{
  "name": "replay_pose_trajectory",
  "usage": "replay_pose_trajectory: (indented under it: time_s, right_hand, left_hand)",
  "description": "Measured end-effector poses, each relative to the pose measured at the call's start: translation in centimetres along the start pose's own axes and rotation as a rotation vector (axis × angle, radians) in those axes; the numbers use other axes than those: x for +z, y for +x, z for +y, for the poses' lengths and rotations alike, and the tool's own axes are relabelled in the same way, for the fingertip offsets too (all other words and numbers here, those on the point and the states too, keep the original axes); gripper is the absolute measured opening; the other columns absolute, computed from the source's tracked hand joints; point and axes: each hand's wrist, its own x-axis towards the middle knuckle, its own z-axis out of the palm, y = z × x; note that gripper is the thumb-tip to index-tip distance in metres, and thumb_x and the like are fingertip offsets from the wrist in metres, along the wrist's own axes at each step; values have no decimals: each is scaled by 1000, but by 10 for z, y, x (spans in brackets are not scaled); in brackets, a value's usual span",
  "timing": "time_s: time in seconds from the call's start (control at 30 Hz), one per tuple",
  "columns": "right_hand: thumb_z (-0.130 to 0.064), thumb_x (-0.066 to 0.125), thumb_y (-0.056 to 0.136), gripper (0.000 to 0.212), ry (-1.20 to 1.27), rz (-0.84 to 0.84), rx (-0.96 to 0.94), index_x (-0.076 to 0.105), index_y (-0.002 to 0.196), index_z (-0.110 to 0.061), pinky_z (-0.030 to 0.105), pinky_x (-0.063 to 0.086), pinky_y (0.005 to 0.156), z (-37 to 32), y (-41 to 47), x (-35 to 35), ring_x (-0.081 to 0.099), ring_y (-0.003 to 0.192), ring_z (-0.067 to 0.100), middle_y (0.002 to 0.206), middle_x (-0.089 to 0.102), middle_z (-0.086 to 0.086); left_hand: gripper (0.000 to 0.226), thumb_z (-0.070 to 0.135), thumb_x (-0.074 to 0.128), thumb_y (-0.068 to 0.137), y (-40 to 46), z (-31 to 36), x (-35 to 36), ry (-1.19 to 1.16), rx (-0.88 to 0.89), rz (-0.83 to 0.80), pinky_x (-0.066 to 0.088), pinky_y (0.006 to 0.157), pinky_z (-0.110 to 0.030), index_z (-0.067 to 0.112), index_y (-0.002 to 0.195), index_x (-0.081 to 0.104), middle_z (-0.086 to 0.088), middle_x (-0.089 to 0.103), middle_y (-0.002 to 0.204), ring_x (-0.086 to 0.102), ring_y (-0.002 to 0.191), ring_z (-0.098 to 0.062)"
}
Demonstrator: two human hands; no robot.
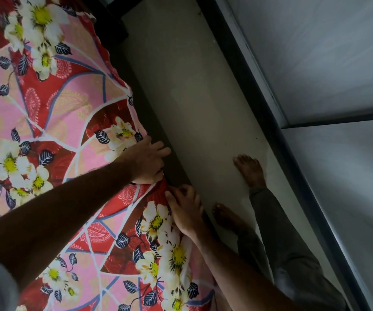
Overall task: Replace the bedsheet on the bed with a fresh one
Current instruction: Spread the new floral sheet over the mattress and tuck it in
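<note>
A red and pink floral bedsheet (53, 122) covers the bed across the left of the head view. Its right edge hangs over the bed's dark side (158, 131). My left hand (148, 160) lies at that edge, fingers stretched out over the side, thumb tucked under a fold of the sheet. Just below it, my right hand (185, 209) presses on the sheet's edge with curled fingertips, where the cloth bunches between the two hands. Whether either hand pinches the cloth is hard to see.
A pale floor strip (203, 97) runs beside the bed, with my bare feet (249, 169) and grey trouser legs (282, 243) on it. A dark-framed glass wall or door (327, 75) bounds the strip on the right.
</note>
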Motion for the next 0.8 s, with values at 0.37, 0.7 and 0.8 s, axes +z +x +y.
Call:
replay_pose_trajectory:
  time_s: [0.37, 0.7, 0.8]
  right_hand:
    - [-52, 56, 94, 35, 482, 8, 212, 65, 104, -20, 33, 49, 88, 101, -37, -50, 65, 99, 16, 105, 68, 2]
    - [-46, 63, 93, 32, 485, -22, 50, 70, 98, -15, 37, 56, 78, 138, -94, 10, 72, 85, 16, 92, 75, 2]
    - [-53, 59, 93, 40, 371, 183, -43, 66, 101, -14, 35, 56, 71, 150, -89, 13, 71, 80, 16, 88, 72, 1]
  left_hand:
    - [44, 44, 43, 99, -22, 28, -7, 82, -58, 303, 32, 111, -56, 18, 135, 46, -9, 57, 129, 53, 121, -29]
    - [54, 51, 31, 98, -87, 207, 23, -231, -126, 306, 20, 118, -65, 22, 133, 60, -10, 57, 140, 46, 137, -34]
    - [62, 51, 17, 99, -82, 219, 34, -221, -152, 264, 13, 119, -67, 26, 134, 61, -8, 60, 140, 45, 140, -35]
